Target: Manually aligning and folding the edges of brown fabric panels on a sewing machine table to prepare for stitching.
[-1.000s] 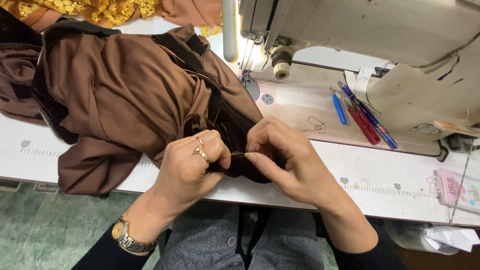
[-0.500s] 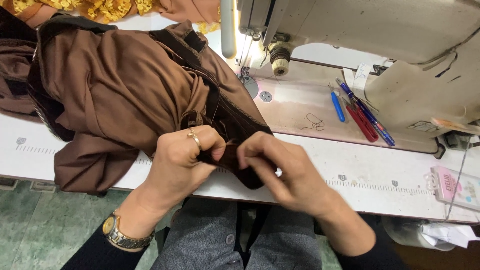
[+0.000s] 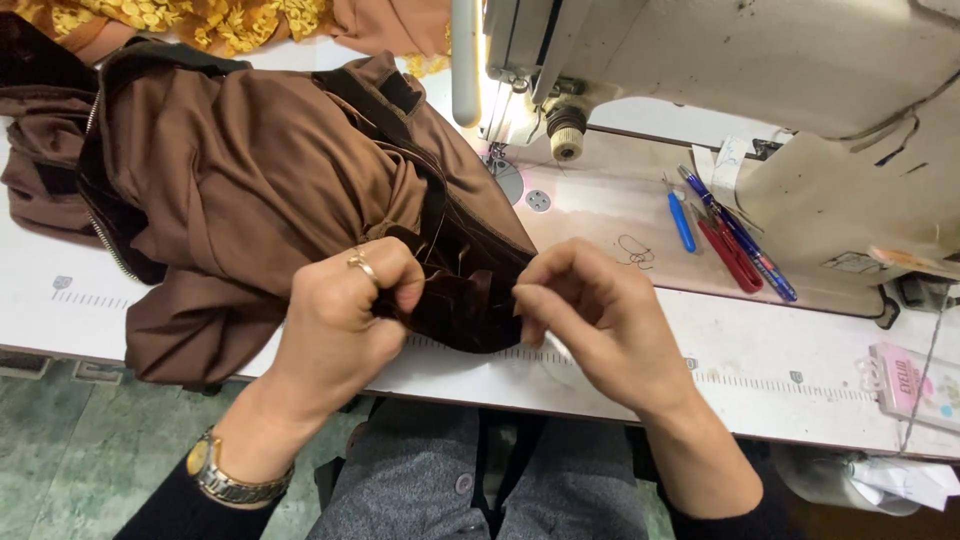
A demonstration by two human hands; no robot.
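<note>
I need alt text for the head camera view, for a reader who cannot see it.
Two bare hands, left hand and right hand, pinch the dark edge of a brown garment on a white sewing table, beside a sewing machine.

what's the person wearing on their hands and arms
Both arms are in dark, near-black sleeves. The left hand has a gold ring on one finger, and a metal-link wristwatch in gold and silver tones sits on that wrist. The right hand shows no ring or watch.
</note>
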